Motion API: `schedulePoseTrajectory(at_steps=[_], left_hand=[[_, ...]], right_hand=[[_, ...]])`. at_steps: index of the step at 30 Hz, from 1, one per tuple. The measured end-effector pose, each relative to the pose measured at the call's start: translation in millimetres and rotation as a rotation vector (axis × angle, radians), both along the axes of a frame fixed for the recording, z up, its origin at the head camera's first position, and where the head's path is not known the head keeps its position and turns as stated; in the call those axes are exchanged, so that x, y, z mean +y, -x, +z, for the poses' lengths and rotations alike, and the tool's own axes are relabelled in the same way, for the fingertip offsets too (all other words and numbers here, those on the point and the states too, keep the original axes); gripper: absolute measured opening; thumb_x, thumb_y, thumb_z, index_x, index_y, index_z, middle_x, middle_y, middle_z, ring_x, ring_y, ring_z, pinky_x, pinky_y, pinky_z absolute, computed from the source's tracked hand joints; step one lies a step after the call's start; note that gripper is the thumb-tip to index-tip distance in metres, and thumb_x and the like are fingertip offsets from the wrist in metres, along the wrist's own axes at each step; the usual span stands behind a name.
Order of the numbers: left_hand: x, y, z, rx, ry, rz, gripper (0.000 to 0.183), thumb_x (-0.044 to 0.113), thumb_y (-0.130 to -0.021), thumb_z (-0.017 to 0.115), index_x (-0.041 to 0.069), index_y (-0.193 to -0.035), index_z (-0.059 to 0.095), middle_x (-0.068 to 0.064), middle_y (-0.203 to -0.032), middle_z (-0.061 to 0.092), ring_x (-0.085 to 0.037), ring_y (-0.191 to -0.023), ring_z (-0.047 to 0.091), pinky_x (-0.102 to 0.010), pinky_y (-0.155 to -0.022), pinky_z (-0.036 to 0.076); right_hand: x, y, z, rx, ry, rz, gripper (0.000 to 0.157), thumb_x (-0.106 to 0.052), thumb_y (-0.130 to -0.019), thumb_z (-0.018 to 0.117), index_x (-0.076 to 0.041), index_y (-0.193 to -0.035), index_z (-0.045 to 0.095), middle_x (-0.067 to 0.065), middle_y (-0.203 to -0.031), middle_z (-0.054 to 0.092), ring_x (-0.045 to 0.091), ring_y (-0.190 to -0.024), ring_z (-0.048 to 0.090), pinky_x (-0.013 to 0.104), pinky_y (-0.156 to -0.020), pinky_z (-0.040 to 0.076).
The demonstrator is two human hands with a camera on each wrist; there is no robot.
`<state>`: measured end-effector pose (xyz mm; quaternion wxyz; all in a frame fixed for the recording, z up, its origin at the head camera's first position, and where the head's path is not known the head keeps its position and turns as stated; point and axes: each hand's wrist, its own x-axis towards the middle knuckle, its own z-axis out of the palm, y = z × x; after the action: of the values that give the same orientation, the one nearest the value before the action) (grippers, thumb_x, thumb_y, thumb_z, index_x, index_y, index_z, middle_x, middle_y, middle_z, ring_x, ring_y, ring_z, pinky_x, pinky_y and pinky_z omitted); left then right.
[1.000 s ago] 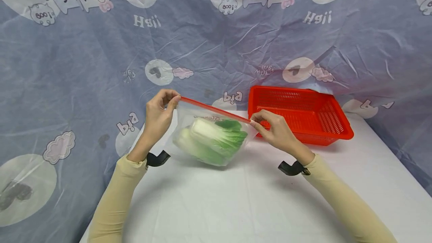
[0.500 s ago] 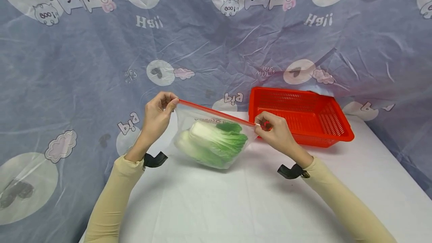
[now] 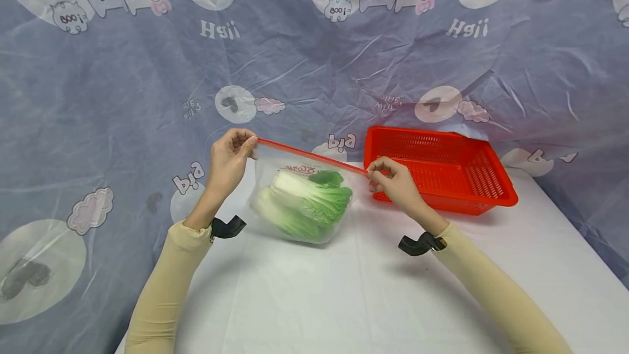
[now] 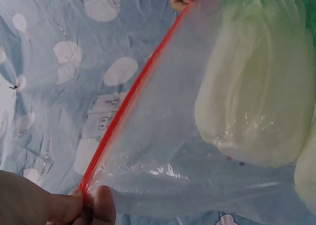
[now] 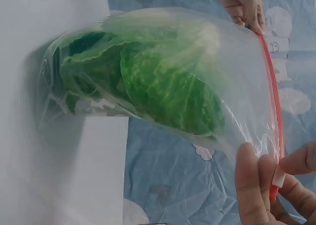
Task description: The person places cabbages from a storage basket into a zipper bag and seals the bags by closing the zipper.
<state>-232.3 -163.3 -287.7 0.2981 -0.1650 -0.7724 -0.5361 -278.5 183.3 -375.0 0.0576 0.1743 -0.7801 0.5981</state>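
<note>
Between the two hands hangs a clear zip bag [image 3: 275, 165] with a red zip strip [image 3: 314, 155] along its top and faint red print. Inside lie pale-stemmed, green-leaved cabbages [image 3: 312, 198], one against another. My left hand [image 3: 230, 160] pinches the strip's left corner between thumb and fingers. At the other corner my right hand [image 3: 397, 183] pinches the strip, lower than the left, so the strip slopes down to the right. A small white slider [image 5: 279, 178] sits on the strip between the right fingers in the right wrist view. The strip's two edges lie together.
A red perforated plastic basket [image 3: 439, 201] stands at the back right, just behind the right hand. The white-covered table [image 3: 304, 294] spreads below the bag. A grey-blue printed cloth [image 3: 304, 59] hangs behind and at the sides. Dark straps [image 3: 228, 227] circle both wrists.
Both hands have risen slightly since half a second ago, and the right hand has shifted a little left. The bag has swung slightly left with them. Both corners stay pinched.
</note>
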Motion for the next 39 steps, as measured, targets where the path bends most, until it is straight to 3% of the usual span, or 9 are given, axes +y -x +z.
schedulePoseTrajectory(at_steps=[3,8,12,16,20,24,27,33,39], left_hand=[[-6,8.3,-1.7,0.003,-0.043,0.033,0.019,0.003,-0.092,0.061,-0.015,-0.101,0.059,-0.029,-0.09,0.064,-0.023,-0.069,0.066,-0.025,-0.069,0.055],[-19,20.0,-5.8,0.165,-0.038,0.083,0.019,0.007,-0.093,0.062,-0.009,-0.102,0.059,-0.021,-0.092,0.065,-0.018,-0.08,0.065,-0.021,-0.078,0.053],[-21,5.0,-3.9,0.21,0.126,0.059,0.014,0.008,-0.092,0.064,-0.004,-0.099,0.062,-0.014,-0.09,0.067,-0.019,-0.082,0.065,-0.022,-0.081,0.053],[-8,-23.5,-11.1,0.027,0.361,-0.071,0.006,0.006,-0.091,0.064,0.002,-0.095,0.064,-0.009,-0.088,0.069,-0.019,-0.081,0.066,-0.026,-0.077,0.055],[20,-53.0,-36.1,-0.193,0.533,-0.266,0.002,0.003,-0.091,0.062,0.005,-0.092,0.063,-0.004,-0.084,0.068,-0.016,-0.075,0.063,-0.023,-0.066,0.053],[54,-77.4,-70.6,-0.238,0.663,-0.372,0.011,0.0,-0.091,0.061,0.008,-0.084,0.06,0.002,-0.077,0.062,-0.007,-0.066,0.051,-0.017,-0.056,0.046],[79,-88.4,-96.7,-0.174,0.778,-0.376,0.023,-0.008,-0.086,0.059,0.011,-0.077,0.054,0.003,-0.07,0.055,-0.004,-0.064,0.044,-0.015,-0.053,0.04],[117,-93.8,-139.0,0.046,1.021,-0.271,0.03,-0.016,-0.07,0.06,0.012,-0.075,0.05,0.003,-0.067,0.054,-0.009,-0.063,0.051,-0.019,-0.056,0.042],[138,-89.4,-156.7,0.121,1.09,-0.226,0.027,-0.013,-0.069,0.063,0.01,-0.08,0.053,0.002,-0.07,0.058,-0.012,-0.064,0.056,-0.022,-0.059,0.045]], right_hand=[[-11,13.5,1.7,-0.077,0.13,0.047,0.023,-0.017,-0.094,0.064,0.003,-0.106,0.059,0.012,-0.093,0.061,0.016,-0.074,0.067,0.036,-0.075,0.059],[-32,34.6,7.4,-0.142,0.233,0.104,0.027,-0.019,-0.094,0.064,0.002,-0.109,0.058,0.008,-0.1,0.061,0.015,-0.088,0.068,0.033,-0.089,0.055],[-46,50.0,1.4,-0.144,0.173,0.067,0.029,-0.009,-0.093,0.063,0.01,-0.115,0.057,0.015,-0.109,0.062,0.011,-0.089,0.067,0.033,-0.092,0.053],[-53,65.3,-17.9,-0.092,-0.055,-0.012,0.03,-0.005,-0.09,0.065,0.009,-0.117,0.062,0.023,-0.115,0.065,0.011,-0.087,0.066,0.022,-0.082,0.055],[-58,74.9,-35.3,-0.034,-0.22,-0.038,0.026,-0.003,-0.089,0.066,0.005,-0.114,0.067,0.023,-0.109,0.069,0.024,-0.087,0.07,0.019,-0.072,0.053],[-63,76.8,-40.6,-0.002,-0.26,-0.039,0.026,-0.001,-0.088,0.066,0.005,-0.113,0.067,0.022,-0.108,0.07,0.031,-0.09,0.07,0.023,-0.072,0.053],[-66,76.6,-41.9,0.016,-0.277,-0.053,0.025,-0.001,-0.087,0.066,0.003,-0.111,0.068,0.019,-0.108,0.07,0.031,-0.092,0.069,0.026,-0.074,0.054],[-68,79.2,-49.3,0.05,-0.332,-0.087,0.021,0.002,-0.087,0.065,0.003,-0.107,0.069,0.018,-0.105,0.071,0.031,-0.094,0.068,0.033,-0.075,0.055],[-70,84.4,-59.3,0.097,-0.367,-0.131,0.021,0.004,-0.086,0.062,0.004,-0.106,0.069,0.02,-0.102,0.071,0.031,-0.094,0.067,0.04,-0.08,0.055]])
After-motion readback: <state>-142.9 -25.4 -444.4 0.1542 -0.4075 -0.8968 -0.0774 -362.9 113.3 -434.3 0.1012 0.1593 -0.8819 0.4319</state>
